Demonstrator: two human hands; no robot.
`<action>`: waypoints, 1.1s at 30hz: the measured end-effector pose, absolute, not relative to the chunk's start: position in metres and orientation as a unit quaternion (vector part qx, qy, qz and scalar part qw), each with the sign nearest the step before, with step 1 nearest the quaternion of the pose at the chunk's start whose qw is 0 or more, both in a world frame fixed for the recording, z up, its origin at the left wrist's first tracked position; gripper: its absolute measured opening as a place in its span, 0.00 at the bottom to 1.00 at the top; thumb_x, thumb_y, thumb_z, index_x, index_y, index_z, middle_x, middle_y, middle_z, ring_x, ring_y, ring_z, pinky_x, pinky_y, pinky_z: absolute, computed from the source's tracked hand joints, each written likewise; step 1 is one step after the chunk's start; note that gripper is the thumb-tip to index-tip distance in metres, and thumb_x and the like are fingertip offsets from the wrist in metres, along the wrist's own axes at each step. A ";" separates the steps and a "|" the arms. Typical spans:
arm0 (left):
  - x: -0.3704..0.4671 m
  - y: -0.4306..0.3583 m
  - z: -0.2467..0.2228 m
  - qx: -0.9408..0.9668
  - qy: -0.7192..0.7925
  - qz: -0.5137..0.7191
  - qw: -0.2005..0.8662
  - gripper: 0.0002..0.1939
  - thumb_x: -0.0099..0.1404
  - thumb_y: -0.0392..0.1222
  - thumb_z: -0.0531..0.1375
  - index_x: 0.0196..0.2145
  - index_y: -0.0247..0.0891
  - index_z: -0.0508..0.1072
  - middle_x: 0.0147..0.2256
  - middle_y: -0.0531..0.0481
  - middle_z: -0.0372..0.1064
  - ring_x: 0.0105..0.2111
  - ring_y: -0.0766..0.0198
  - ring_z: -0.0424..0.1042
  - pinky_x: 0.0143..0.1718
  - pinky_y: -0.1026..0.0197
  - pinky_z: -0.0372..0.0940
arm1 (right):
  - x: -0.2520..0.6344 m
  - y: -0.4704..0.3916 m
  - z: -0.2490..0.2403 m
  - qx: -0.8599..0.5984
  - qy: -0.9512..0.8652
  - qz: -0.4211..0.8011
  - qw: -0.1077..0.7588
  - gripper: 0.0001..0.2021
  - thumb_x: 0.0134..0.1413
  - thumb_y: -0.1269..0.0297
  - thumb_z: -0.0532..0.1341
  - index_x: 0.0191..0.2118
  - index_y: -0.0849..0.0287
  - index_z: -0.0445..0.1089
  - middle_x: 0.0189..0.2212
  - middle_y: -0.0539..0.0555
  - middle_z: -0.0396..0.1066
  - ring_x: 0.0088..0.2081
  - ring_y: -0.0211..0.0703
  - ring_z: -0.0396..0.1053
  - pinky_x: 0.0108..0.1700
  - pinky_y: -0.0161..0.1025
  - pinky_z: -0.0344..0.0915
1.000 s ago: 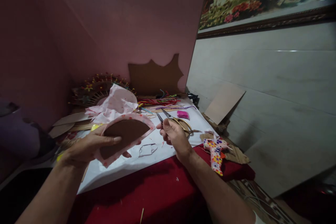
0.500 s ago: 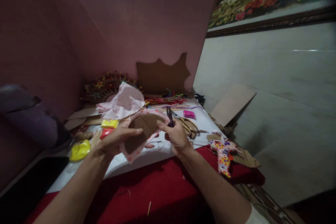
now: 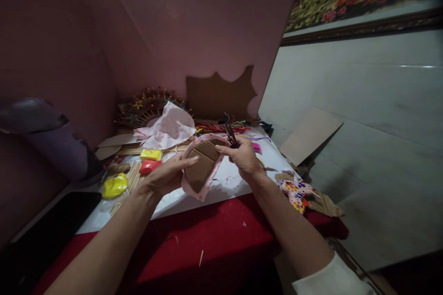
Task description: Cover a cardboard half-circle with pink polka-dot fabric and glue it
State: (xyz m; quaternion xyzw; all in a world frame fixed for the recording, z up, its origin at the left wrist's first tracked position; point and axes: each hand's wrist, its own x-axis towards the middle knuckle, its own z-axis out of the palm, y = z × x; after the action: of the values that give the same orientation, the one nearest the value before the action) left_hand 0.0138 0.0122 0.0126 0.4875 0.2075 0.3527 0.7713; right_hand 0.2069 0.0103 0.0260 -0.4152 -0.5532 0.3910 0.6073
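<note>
My left hand [image 3: 169, 173] is closed on the left side of a fabric-edged cardboard piece [image 3: 202, 168], thumb on its brown face. Pink fabric with small reddish spots [image 3: 194, 192] wraps around the cardboard's rim. Tucked in my right hand [image 3: 244, 154] is a pair of small dark pliers [image 3: 231, 136], jaws pointing up. The thumb of that hand also lies at the upper right edge of the cardboard. Whether the pliers touch the fabric, I cannot tell.
Yellow clay packs [image 3: 116, 185] and a red one [image 3: 149, 166] lie left by thin sticks [image 3: 133, 177]. Crumpled pink fabric [image 3: 168, 129] lies behind. Gold-handled scissors [image 3: 260, 162] are partly hidden by my right hand. A flowered cross shape [image 3: 294, 191] sits right, a black phone-like slab [image 3: 65, 216] left.
The view has shifted, so the scene sits a little further right. Both hands still hold the cardboard piece, which has turned somewhat more upright; the right hand now covers most of the scissors.
</note>
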 end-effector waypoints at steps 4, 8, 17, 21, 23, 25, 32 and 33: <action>0.012 0.015 0.013 0.522 0.201 0.345 0.754 0.17 0.60 0.39 0.61 0.48 0.37 0.72 0.44 0.42 0.72 0.41 0.59 0.71 0.42 0.60 0.64 | 0.215 0.015 0.035 -0.382 -0.626 0.348 0.584 0.05 0.37 0.69 0.65 0.26 0.61 0.71 0.24 0.46 0.66 0.28 0.36 0.61 0.35 0.36 0.59; 0.007 0.012 0.016 0.581 0.221 0.340 0.706 0.15 0.61 0.42 0.60 0.44 0.33 0.74 0.40 0.41 0.72 0.37 0.60 0.70 0.38 0.60 0.64 | 0.220 0.013 0.043 -0.380 -0.697 0.270 0.544 0.02 0.40 0.72 0.61 0.24 0.61 0.70 0.23 0.46 0.65 0.29 0.36 0.60 0.34 0.34 0.57; 0.014 0.003 0.025 0.697 0.189 0.381 0.578 0.27 0.56 0.49 0.63 0.52 0.38 0.71 0.52 0.41 0.67 0.53 0.49 0.62 0.55 0.52 0.52 | 0.208 -0.004 0.055 -0.324 -0.776 0.258 0.476 0.04 0.42 0.74 0.61 0.26 0.61 0.72 0.25 0.48 0.67 0.30 0.36 0.62 0.35 0.33 0.58; 0.017 0.001 0.024 0.695 0.220 0.365 0.579 0.26 0.52 0.37 0.65 0.51 0.41 0.72 0.49 0.45 0.71 0.49 0.51 0.66 0.53 0.53 0.55 | 0.202 -0.005 0.055 -0.302 -0.795 0.241 0.468 0.09 0.41 0.78 0.58 0.29 0.61 0.73 0.28 0.48 0.70 0.31 0.36 0.64 0.36 0.33 0.59; 0.017 0.003 0.020 0.683 0.253 0.360 0.583 0.23 0.50 0.34 0.65 0.46 0.39 0.76 0.41 0.47 0.75 0.45 0.53 0.69 0.50 0.55 0.58 | 0.200 -0.004 0.056 -0.294 -0.803 0.226 0.466 0.10 0.40 0.79 0.58 0.29 0.61 0.73 0.28 0.48 0.70 0.31 0.35 0.64 0.35 0.32 0.58; 0.016 0.006 0.014 0.668 0.287 0.356 0.587 0.18 0.48 0.32 0.65 0.40 0.37 0.78 0.33 0.48 0.77 0.39 0.55 0.71 0.46 0.57 0.61 | 0.197 -0.002 0.057 -0.296 -0.808 0.215 0.462 0.10 0.40 0.79 0.57 0.29 0.61 0.72 0.28 0.48 0.69 0.30 0.35 0.63 0.34 0.32 0.58; 0.010 0.010 0.015 0.539 0.308 0.413 0.667 0.13 0.47 0.34 0.69 0.34 0.35 0.79 0.31 0.47 0.77 0.30 0.63 0.72 0.33 0.64 0.67 | 0.194 -0.006 0.059 -0.395 -0.702 0.214 0.553 0.05 0.45 0.66 0.64 0.30 0.60 0.72 0.28 0.49 0.69 0.31 0.37 0.64 0.34 0.34 0.58; 0.009 0.010 0.018 0.515 0.313 0.424 0.675 0.13 0.46 0.34 0.69 0.33 0.35 0.79 0.31 0.47 0.77 0.29 0.64 0.72 0.32 0.65 0.67 | 0.196 -0.011 0.056 -0.407 -0.655 0.238 0.590 0.08 0.47 0.60 0.63 0.31 0.60 0.71 0.26 0.49 0.68 0.29 0.36 0.63 0.32 0.34 0.57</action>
State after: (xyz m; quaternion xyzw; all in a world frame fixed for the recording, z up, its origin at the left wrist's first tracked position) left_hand 0.0091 0.0097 0.0177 0.5154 0.3132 0.4243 0.6755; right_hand 0.1958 -0.0111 0.0558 -0.4074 -0.6551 0.2384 0.5899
